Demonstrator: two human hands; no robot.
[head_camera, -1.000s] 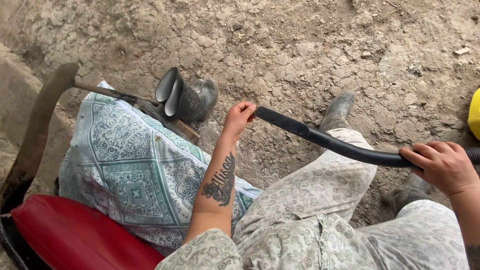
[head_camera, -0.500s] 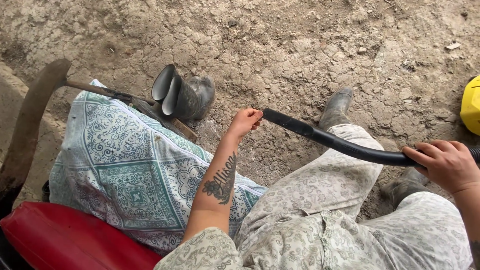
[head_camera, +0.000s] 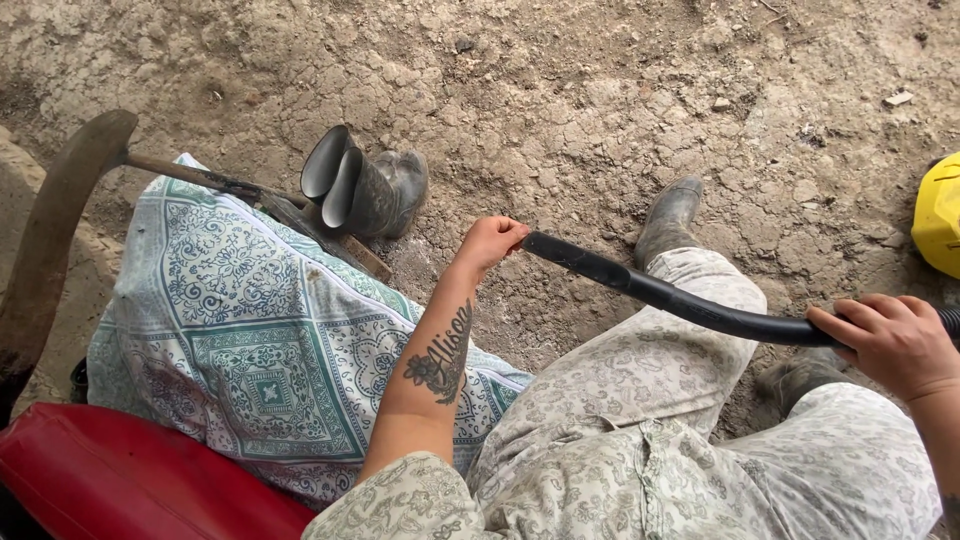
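Left hand (head_camera: 492, 243) pinches the free end of the black hose (head_camera: 660, 292), right hand (head_camera: 893, 343) wraps it at 3 o'clock; repositioning appears underway, requiring steady two-handed guidance

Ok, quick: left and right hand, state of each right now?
Left hand: closed at the tip of the black tube.
Right hand: closed around the tube.

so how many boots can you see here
4. Two empty rubber boots lie together on the dirt beside the patterned cloth. Two more are worn: one past the black hose, one mostly hidden under the right hand.
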